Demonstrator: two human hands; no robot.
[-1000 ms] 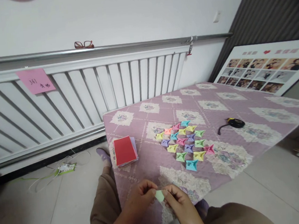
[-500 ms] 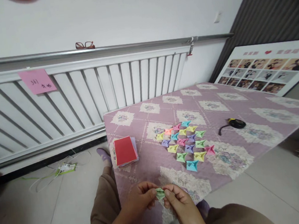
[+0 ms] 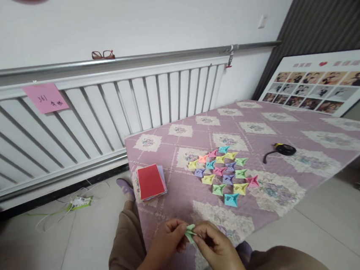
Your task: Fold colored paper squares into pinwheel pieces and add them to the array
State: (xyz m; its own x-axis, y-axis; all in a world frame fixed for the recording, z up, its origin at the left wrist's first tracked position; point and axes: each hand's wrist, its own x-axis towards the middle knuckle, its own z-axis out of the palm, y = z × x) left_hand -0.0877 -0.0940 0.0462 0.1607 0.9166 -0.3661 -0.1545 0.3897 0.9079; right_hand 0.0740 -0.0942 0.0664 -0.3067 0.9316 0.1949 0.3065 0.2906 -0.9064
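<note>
Both hands pinch a small light-green folded paper piece (image 3: 190, 232) just above the near edge of the table. My left hand (image 3: 166, 240) grips its left side with fingers closed. My right hand (image 3: 211, 243) pinches its right side, fingers curled. Further in on the purple quilted tablecloth (image 3: 179, 194) lie several coloured folded paper stars (image 3: 223, 171) in a cluster. A stack of square paper with a red top sheet (image 3: 150, 181) sits to the left of them.
A black and yellow tape measure (image 3: 280, 149) lies on the right of the table. A white radiator (image 3: 101, 113) carries a pink note (image 3: 45, 98) and glasses (image 3: 103, 54). A photo board (image 3: 318, 81) leans at right. Cables (image 3: 75, 202) lie on the floor.
The green paper was a flat square between my fingertips; now it is folded narrower and creased, with my right hand shifted slightly left and down over it.
</note>
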